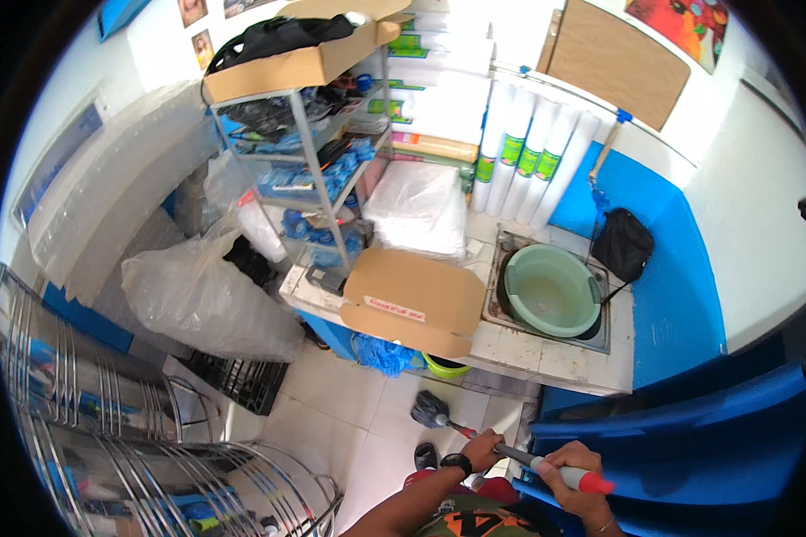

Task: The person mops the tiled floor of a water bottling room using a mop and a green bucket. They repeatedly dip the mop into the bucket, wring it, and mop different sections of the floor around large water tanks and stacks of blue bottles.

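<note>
Low down, cleaning tool: a long-handled broom or mop (pixel 517 455) with a grey shaft, a red end and a dark grey head (pixel 430 410) slants across the lower middle, its head over the pale tiled floor (pixel 331 403); whether it touches, I cannot tell.
Left hand: the left hand (pixel 483 450), wearing a black wristwatch (pixel 458 463), is clamped round the shaft, nearer the head.
Right hand: the right hand (pixel 569 474) is wrapped round the thicker grey part, just beside the red end.
Shoe: one dark shoe (pixel 426 456) is near the head.
White-tiled table: the table (pixel 546 358) carries a flat brown cardboard sheet (pixel 421 282), and a pale green round plastic basin (pixel 555 259) sits in its metal-rimmed sink (pixel 493 313).
Under the table edge: a crumpled blue plastic bag (pixel 385 353) beside a lime-green bucket (pixel 445 367).
Back wall: tall white rolls with green labels (pixel 515 148) stand upright; a black fabric bag (pixel 624 244) hangs to their right.
Left side: a large clear plastic bag (pixel 206 291), full and bulging, by a black slatted crate (pixel 242 380); nearer, curved chrome wire racks (pixel 125 447).
</note>
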A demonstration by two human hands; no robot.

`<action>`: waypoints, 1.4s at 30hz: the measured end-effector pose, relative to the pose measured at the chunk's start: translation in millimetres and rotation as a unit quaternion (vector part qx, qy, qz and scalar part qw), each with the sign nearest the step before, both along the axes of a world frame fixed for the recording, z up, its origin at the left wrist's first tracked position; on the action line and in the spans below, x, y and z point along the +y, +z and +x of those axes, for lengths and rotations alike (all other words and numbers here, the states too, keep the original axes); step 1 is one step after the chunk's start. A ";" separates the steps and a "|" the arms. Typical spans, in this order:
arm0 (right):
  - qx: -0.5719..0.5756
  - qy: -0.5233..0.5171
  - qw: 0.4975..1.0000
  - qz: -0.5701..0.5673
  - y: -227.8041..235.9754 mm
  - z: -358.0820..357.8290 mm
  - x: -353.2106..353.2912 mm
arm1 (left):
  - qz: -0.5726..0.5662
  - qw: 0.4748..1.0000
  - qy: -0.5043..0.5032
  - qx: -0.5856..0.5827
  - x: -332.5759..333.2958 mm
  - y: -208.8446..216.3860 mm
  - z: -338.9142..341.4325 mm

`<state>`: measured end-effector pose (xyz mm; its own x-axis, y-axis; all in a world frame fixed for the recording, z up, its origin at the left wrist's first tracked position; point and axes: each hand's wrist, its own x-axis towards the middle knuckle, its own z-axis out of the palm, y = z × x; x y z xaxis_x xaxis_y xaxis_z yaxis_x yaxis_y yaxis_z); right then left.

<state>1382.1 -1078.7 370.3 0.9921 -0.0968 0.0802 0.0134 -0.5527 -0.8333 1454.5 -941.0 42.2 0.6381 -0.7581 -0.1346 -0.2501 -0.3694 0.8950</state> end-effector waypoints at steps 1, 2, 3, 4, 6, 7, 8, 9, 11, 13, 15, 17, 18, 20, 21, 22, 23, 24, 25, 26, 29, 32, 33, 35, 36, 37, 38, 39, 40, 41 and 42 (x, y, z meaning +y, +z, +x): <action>0.005 0.006 1.000 -0.023 4.4 2.7 3.1 | -0.008 1.000 0.000 -0.001 -7.9 0.1 1.2; -0.013 0.013 0.999 -0.044 7.4 6.4 6.7 | -0.012 1.000 -0.005 0.006 -15.3 0.6 1.8; 0.003 0.004 0.999 -0.038 9.1 10.1 10.8 | -0.001 1.000 -0.017 0.021 -21.7 1.8 1.2; -0.006 -0.005 1.000 -0.030 10.3 13.9 14.0 | -0.010 1.000 -0.008 -0.005 -25.9 3.5 2.1; -0.010 -0.010 1.000 -0.010 13.8 17.2 15.4 | -0.037 0.999 0.019 0.009 -32.0 11.5 0.9; -0.003 -0.003 1.000 0.004 16.0 17.3 12.5 | -0.041 0.998 0.036 0.021 -33.2 18.3 0.7; 0.003 0.001 1.000 0.015 18.4 15.7 6.8 | -0.048 0.996 0.064 0.038 -34.3 27.3 1.0; -0.016 0.006 0.999 0.036 19.3 13.8 -1.3 | -0.060 0.994 0.084 0.019 -33.2 38.5 2.8; -0.038 0.008 0.998 0.042 17.1 6.0 -23.6 | -0.085 0.988 0.124 -0.016 -35.0 69.6 18.4; -0.072 -0.042 0.995 0.058 2.3 3.3 -54.1 | -0.107 0.982 0.152 -0.025 -34.7 113.1 42.3; -0.063 -0.144 0.975 0.156 -32.1 5.5 -74.4 | -0.155 0.973 0.161 -0.064 -39.2 171.3 72.7; 0.060 -0.113 0.987 0.097 -78.9 11.3 -82.7 | -0.148 0.977 0.134 -0.074 -36.0 242.6 96.2; 0.111 -0.076 0.989 0.055 -101.7 12.1 -80.2 | -0.208 0.970 0.120 -0.032 -38.1 281.6 103.4; 0.113 0.012 0.992 -0.054 -137.9 21.5 -66.4 | -0.294 0.952 0.086 0.010 -41.8 362.0 110.8; 0.099 0.053 0.986 -0.124 -147.9 30.0 -55.6 | -0.321 0.944 0.072 -0.002 -43.8 402.2 113.1; 0.035 0.083 0.989 -0.113 -151.1 40.7 -45.5 | -0.325 0.945 0.037 0.010 -44.7 441.3 116.2; 0.008 0.105 0.989 -0.105 -148.9 54.7 -33.6 | -0.330 0.944 0.011 0.015 -44.8 478.4 118.2; -0.042 0.132 0.986 -0.094 -140.4 70.8 -24.7 | -0.335 0.942 -0.007 0.001 -45.0 513.5 120.6; -0.014 0.126 0.991 -0.030 -126.8 85.4 -17.9 | -0.357 0.934 -0.021 -0.013 -44.9 545.6 123.7; -0.007 0.125 0.991 0.038 -110.8 97.2 -10.9 | -0.354 0.935 -0.028 -0.026 -44.9 574.1 126.8; -0.083 0.098 0.985 0.113 -49.6 117.3 -0.2 | -0.444 0.890 -0.022 -0.098 -47.2 638.5 146.8; -0.197 0.073 0.968 0.140 20.7 132.7 -7.4 | -0.527 0.801 -0.071 -0.275 -33.6 646.6 183.5; -0.240 0.064 0.959 0.135 46.5 140.8 -17.9 | -0.494 0.801 -0.090 -0.325 -19.7 636.5 201.5; -0.298 0.018 0.949 0.096 98.2 159.2 -41.8 | -0.423 0.875 -0.110 -0.211 1.2 584.7 221.2; -0.322 -0.019 0.945 0.057 124.6 170.5 -56.0 | -0.417 0.895 -0.090 -0.130 0.9 545.2 222.4; -0.363 0.002 0.921 0.144 148.3 187.2 -66.6 | -0.363 0.923 -0.080 -0.097 -0.7 506.5 226.8; -0.408 0.020 0.884 0.226 170.3 205.3 -74.1 | -0.303 0.944 -0.048 -0.124 -6.1 465.3 224.6; -0.430 0.038 0.869 0.242 191.0 217.2 -83.2 | -0.287 0.953 -0.021 -0.099 -17.3 425.4 219.6; -0.450 0.055 0.852 0.260 209.0 228.3 -91.7 | -0.269 0.958 0.010 -0.097 -27.6 390.0 210.8; -0.504 0.055 0.830 0.234 225.5 243.7 -97.7 | -0.253 0.962 0.043 -0.095 -42.6 360.8 203.1; -0.511 0.045 0.817 0.263 238.1 255.1 -101.6 | -0.288 0.952 0.074 -0.073 -63.0 337.4 196.4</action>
<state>1637.2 -1180.4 608.4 0.4380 -0.3148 0.8420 0.8714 -0.0813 -0.4837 1650.9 -1004.0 379.6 0.7244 -0.5793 0.3737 -0.3705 0.1300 0.9197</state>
